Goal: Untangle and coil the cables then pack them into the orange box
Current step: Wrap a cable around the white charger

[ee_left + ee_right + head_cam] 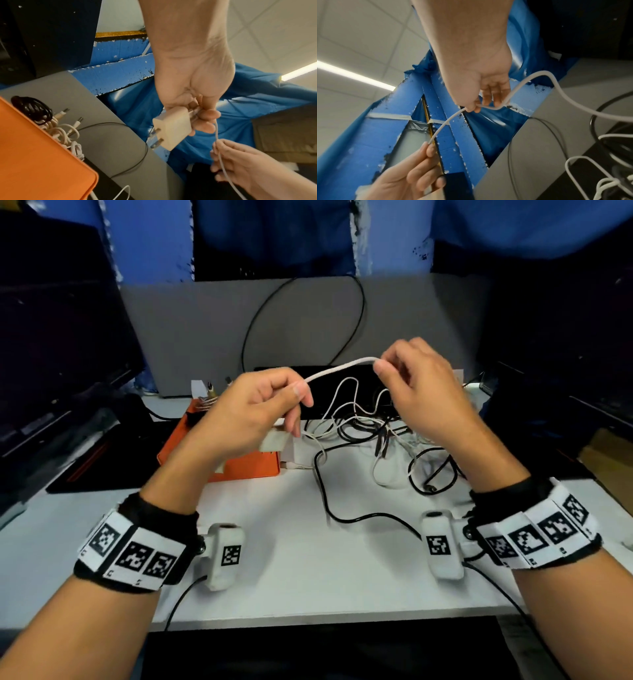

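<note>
A white cable stretches between my two raised hands above the desk. My left hand holds its end, with a white wall charger gripped in the curled fingers. My right hand pinches the same white cable further along between thumb and fingers. From there the cable drops into a tangle of white and black cables on the desk. The orange box lies under my left hand, and coiled cables lie in it.
A white desk carries a long black cable that snakes towards me. A black device stands behind the tangle, before a grey partition. Dark monitors flank both sides.
</note>
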Motion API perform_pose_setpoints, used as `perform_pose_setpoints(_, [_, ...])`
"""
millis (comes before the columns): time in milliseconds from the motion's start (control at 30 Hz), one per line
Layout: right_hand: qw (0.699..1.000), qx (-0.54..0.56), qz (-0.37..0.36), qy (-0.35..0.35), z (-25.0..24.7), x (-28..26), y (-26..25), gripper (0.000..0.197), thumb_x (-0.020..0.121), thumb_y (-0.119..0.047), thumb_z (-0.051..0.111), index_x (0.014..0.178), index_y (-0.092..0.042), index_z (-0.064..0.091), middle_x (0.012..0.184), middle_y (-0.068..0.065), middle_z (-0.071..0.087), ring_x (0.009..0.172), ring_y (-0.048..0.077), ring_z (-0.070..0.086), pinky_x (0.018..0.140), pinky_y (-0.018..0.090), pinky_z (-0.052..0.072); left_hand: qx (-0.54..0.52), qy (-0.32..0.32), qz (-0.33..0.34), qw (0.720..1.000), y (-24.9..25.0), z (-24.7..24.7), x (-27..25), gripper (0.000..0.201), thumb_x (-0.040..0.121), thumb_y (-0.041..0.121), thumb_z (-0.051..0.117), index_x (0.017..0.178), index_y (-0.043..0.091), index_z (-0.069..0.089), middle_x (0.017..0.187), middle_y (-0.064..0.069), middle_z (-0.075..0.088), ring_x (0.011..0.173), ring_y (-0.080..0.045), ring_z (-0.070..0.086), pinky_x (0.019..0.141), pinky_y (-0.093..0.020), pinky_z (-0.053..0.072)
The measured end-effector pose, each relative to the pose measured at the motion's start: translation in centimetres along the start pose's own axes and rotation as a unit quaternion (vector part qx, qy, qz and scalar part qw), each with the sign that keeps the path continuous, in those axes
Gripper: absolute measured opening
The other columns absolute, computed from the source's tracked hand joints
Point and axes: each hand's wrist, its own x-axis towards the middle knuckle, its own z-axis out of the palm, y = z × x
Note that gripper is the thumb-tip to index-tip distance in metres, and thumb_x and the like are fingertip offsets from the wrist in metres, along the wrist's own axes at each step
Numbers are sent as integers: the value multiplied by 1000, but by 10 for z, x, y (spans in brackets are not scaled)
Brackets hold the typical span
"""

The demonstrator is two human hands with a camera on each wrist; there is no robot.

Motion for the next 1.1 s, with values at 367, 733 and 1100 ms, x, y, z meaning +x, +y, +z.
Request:
perform_pose_setpoints(367, [995,68,25,-68,-45,8,27,39,96,-55,63,85,-18,68,65,16,51,56,23,42,57,37,35,-353,287,-11,890,17,-63,-11,27,110,28,41,90,18,55,61,10,46,58,-7,47,83,-30,53])
perform_pose_setpoints(733, [976,20,-128,-178,-4,-20,-44,71,98,-12,49,163,-27,24,162,-3,37,150,14,31,128,45,16,-195,68,-146,968,25,4,-5,30,109,25,43,87,14,59,51,0,41,56,-22,60,63,-30,45])
perform_pose_setpoints(1100, [995,89,-51,3,-46,0,-2,34,100,-46,63,82,-17,71,59,-3,51,55,4,40,54,26,32,-394,152,-55,905,53,-70,-25,34,108,36,42,78,25,52,47,9,34,46,-5,32,82,-29,52])
